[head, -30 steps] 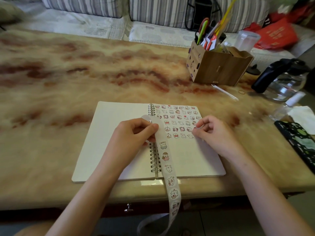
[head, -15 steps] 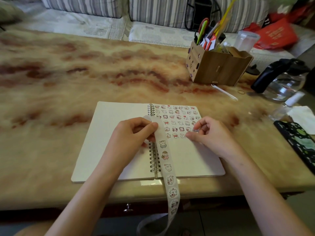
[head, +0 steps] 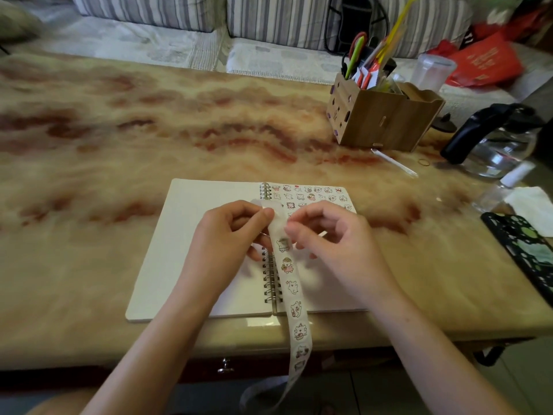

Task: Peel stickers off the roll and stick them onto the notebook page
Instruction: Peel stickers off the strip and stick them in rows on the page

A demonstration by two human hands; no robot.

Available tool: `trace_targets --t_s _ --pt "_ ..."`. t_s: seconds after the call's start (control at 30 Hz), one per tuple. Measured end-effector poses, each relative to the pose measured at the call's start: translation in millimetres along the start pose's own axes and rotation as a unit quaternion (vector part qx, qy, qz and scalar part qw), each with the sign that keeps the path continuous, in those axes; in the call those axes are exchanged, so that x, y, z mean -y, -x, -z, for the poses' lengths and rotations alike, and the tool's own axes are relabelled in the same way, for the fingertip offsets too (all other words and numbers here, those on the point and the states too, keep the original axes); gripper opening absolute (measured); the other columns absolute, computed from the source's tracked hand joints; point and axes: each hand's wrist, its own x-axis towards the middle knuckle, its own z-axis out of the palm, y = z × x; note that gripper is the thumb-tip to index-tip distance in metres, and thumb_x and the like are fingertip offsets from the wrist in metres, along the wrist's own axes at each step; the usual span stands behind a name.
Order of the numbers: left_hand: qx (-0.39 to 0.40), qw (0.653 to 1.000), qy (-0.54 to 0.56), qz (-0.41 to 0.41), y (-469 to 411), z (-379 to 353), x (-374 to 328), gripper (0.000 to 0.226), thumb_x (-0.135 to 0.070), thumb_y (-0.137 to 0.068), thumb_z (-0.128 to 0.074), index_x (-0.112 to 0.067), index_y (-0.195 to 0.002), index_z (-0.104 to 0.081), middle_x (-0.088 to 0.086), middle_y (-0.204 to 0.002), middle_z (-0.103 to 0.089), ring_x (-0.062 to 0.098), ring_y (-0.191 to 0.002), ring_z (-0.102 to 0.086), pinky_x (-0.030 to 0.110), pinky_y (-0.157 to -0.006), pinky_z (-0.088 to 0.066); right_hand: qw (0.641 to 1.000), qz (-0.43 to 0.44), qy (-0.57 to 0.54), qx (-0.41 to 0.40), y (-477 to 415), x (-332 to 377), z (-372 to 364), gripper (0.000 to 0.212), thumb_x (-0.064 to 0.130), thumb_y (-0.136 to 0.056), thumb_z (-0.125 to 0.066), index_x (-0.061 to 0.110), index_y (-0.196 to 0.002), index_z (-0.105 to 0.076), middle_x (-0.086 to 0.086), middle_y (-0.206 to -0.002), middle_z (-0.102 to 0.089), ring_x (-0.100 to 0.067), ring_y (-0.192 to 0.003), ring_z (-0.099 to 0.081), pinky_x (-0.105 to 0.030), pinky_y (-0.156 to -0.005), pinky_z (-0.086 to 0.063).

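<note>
— Pinching the sticker strip (head: 291, 287) near its top end with the left hand (head: 230, 235), grip narrow on the backing.
— And the right hand (head: 332, 238)?
— Touching the strip's edge at a sticker; hard to tell whether pinching.
— Beneath?
— Open notebook (head: 206, 259) on the worktop (head: 104, 145), stickers filling the right page's top; strip trailing over the near edge.
</note>
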Motion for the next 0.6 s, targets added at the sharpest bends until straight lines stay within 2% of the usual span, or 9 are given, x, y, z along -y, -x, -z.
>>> trace_targets --t_s 0.07,0.13,0.23,0.33,0.47,0.6 --pt "-0.007 1.0 -0.002 -0.007 -0.9 1.0 0.6 0.013 -0.015 -0.088 -0.062 -0.004 -0.083 -0.068 0.013 -0.07 -0.071 0.01 -0.057 -0.065 0.018 -0.048 -0.049 0.999 -0.019 -0.029 0.019 0.5 -0.7 -2.2 0.012 0.012 -0.078 -0.075 0.018 -0.086 -0.069 0.0 -0.076 -0.071 -0.011 -0.07 -0.065 -0.033 -0.056 -0.054" --pt "-0.007 1.0 -0.002 -0.008 -1.4 1.7 0.6 0.014 -0.015 -0.089 -0.062 -0.004 -0.083 -0.068 0.011 -0.068 -0.07 0.009 -0.056 -0.065 0.017 -0.048 -0.049 0.999 -0.024 -0.04 0.026 0.1 -1.2 -2.6 0.016 0.006 -0.076 -0.076 0.018 -0.086 -0.07 0.0 -0.077 -0.071 -0.01 -0.072 -0.064 -0.029 -0.058 -0.053" --pt "0.01 1.0 0.009 0.003 -1.2 1.5 -0.3 0.02 -0.018 -0.091 -0.059 -0.002 -0.083 -0.068 0.007 -0.064 -0.068 0.008 -0.056 -0.064 0.016 -0.049 -0.049 0.999 -0.019 -0.035 0.02 -1.1 -1.9 -2.2 0.017 0.005 -0.075 -0.076 0.018 -0.085 -0.071 0.0 -0.078 -0.072 -0.01 -0.074 -0.064 -0.023 -0.062 -0.051" --pt "0.041 0.999 0.023 0.02 -0.5 1.0 -1.5 0.03 -0.025 -0.092 -0.056 0.0 -0.081 -0.069 0.009 -0.067 -0.07 0.01 -0.06 -0.065 0.018 -0.053 -0.052 0.999 -0.016 -0.035 0.012 -1.3 -1.1 -0.8 0.017 0.005 -0.075 -0.076 0.017 -0.085 -0.072 -0.001 -0.076 -0.073 -0.01 -0.071 -0.065 -0.018 -0.06 -0.05" --pt "0.072 0.997 0.008 0.025 0.3 2.0 -2.0 0.012 -0.017 -0.085 -0.065 -0.009 -0.079 -0.072 0.006 -0.069 -0.071 0.011 -0.064 -0.067 0.019 -0.059 -0.055 0.999 -0.012 -0.032 -0.012 -1.3 -0.8 1.4 0.016 0.002 -0.075 -0.075 0.014 -0.084 -0.072 -0.004 -0.077 -0.074 -0.009 -0.07 -0.065 -0.017 -0.061 -0.052" --pt "0.08 0.996 0.005 0.029 0.4 2.5 -0.9 0.009 -0.016 -0.084 -0.066 -0.015 -0.076 -0.072 0.002 -0.068 -0.072 0.01 -0.065 -0.068 0.018 -0.06 -0.054 1.0 -0.001 -0.012 -0.02 -0.7 -2.0 1.6 0.013 0.003 -0.075 -0.075 0.013 -0.082 -0.073 -0.005 -0.076 -0.073 -0.012 -0.07 -0.066 -0.02 -0.063 -0.054"
